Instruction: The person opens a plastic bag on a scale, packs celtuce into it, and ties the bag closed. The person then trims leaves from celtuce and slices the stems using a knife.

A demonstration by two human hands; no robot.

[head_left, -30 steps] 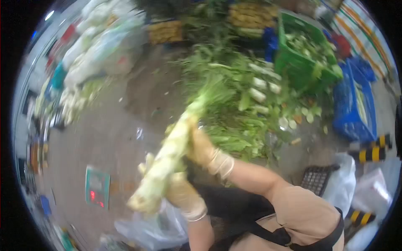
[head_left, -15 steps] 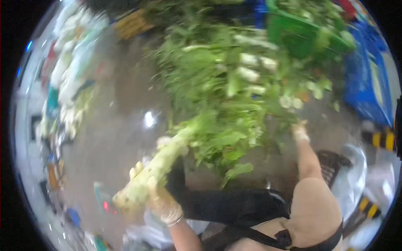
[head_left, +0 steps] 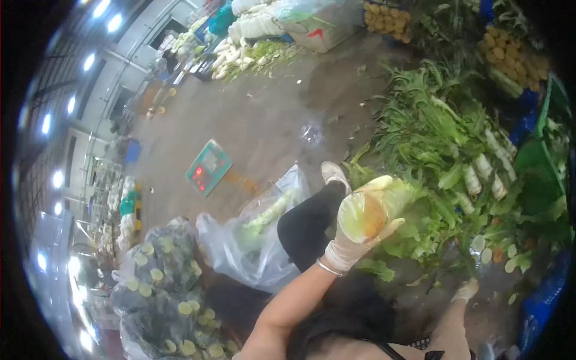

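My left hand (head_left: 347,247), in a pale glove with a bracelet at the wrist, is closed around a celtuce stalk (head_left: 367,215). The stalk's round cut end, pale green with a brown patch, faces me, and its leafy top points away to the right. My right hand (head_left: 466,290), also gloved, is low at the right near the floor; its fingers are too small and blurred to read. Beyond both hands lies a heap of leafy celtuce (head_left: 438,150), with several pale stalks (head_left: 482,174) on its right side. Round cut slices (head_left: 510,264) lie near my right hand.
A green scale (head_left: 208,168) with red digits stands on the wet floor. A clear plastic bag (head_left: 264,264) with a stalk inside lies beside my leg. Bags packed with stalks (head_left: 165,288) stand at lower left. A green crate (head_left: 543,174) is at right; white vegetables (head_left: 231,57) lie at the back.
My view has swung to the left. The stalk in my left hand has turned from lying lengthwise to showing its cut end. My right hand stays low at the right.
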